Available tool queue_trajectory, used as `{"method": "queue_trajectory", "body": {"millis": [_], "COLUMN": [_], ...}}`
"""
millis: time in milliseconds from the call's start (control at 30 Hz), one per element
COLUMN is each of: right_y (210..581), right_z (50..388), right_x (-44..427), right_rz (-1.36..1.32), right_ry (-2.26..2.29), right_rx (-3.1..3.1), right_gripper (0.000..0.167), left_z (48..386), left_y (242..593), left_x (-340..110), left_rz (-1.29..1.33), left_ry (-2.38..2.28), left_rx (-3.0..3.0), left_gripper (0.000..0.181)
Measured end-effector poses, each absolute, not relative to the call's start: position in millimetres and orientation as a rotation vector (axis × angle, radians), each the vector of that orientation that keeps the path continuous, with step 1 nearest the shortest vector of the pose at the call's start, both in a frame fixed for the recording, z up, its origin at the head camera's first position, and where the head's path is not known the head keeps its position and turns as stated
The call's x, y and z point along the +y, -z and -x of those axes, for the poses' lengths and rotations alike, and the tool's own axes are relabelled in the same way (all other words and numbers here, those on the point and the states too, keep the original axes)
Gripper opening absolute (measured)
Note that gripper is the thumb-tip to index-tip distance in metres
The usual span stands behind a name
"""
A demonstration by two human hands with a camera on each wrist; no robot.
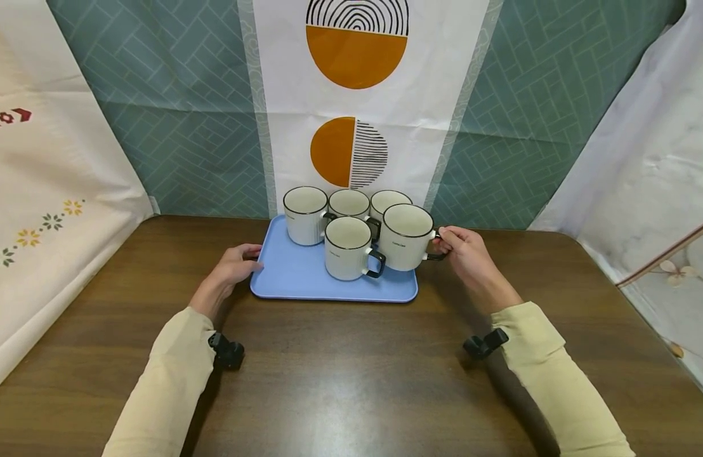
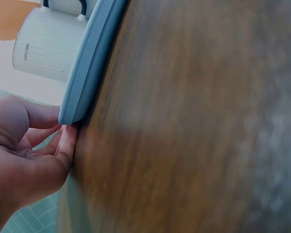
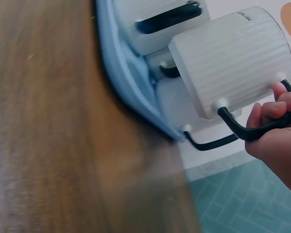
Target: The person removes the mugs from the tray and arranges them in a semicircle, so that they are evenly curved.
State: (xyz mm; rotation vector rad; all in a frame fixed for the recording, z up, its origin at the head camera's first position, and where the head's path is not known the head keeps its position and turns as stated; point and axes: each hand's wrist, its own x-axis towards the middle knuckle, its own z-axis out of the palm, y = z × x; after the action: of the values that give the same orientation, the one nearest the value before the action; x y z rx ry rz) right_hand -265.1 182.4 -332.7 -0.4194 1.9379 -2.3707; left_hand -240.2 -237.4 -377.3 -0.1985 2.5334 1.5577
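Got a blue tray (image 1: 291,279) pinched by the left edge with left hand (image 1: 233,264), plus a mug (image 1: 404,249) gripped by its handle (image 3: 236,129) near the right edge with right hand (image 1: 467,252).

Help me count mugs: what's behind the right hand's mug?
Another white mug; the head view shows part of its top, but the held mug covers most of what's below.

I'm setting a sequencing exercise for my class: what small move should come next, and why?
Probably lower the held mug onto the right side of the blue tray. The right hand grips its black handle, and the mug looks raised above the tray in the right wrist view, while the left hand holds the tray, which may help steady it.
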Motion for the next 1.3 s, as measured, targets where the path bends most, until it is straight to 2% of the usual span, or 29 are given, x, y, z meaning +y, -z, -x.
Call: {"method": "queue_trajectory", "body": {"millis": [433, 700, 967, 1300], "right_y": [292.2, 275.1, 281.9, 312.1], "right_z": [274.2, 290.2, 303.0, 321.0], "right_x": [201.4, 218.5, 235.0, 241.0], "right_rz": [0.448, 0.288, -0.007, -0.378], "right_ry": [2.671, 2.941, 3.077, 3.117], "right_rx": [1.788, 1.562, 1.420, 1.395], "right_gripper": [0.039, 0.040, 0.042, 0.041], "left_z": [239.4, 238.6, 239.6, 238.7], "left_y": [378.2, 378.5, 379.4, 381.1], "left_x": [-240.5, -241.6, -241.2, -240.4], "left_rz": [0.169, 0.143, 0.143, 0.155], "left_ry": [-1.588, -1.593, -1.586, -1.587], "left_rx": [2.523, 2.530, 2.513, 2.522], "left_gripper": [0.054, 0.053, 0.053, 0.053]}}
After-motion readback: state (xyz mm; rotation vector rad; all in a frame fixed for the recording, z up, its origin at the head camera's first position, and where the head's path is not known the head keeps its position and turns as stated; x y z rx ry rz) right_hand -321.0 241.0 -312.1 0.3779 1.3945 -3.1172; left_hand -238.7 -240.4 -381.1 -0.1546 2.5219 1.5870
